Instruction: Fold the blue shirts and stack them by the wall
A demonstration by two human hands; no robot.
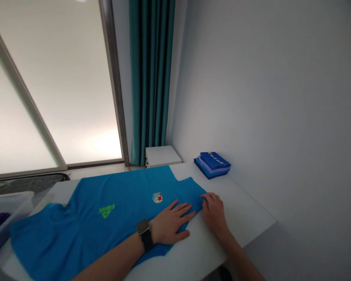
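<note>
A blue T-shirt (125,195) lies spread over the white table, with a green logo on its front and a small white badge with a red star. My left hand (174,222), with a dark watch (145,233) on its wrist, rests flat on the shirt near the right-hand sleeve, fingers spread. At the outer edge of that sleeve, my right hand (215,210) has its thumb and fingers closed on the fabric. The other sleeve stretches toward the lower left, somewhat wrinkled.
Against the wall, a small stack of folded clothes (213,165) sits on the white table (245,207). A clear plastic bin (20,197) with dark purple cloth inside stands at the left. Beyond the table are a white cabinet (163,155), a teal curtain (152,86) and frosted sliding doors (61,89).
</note>
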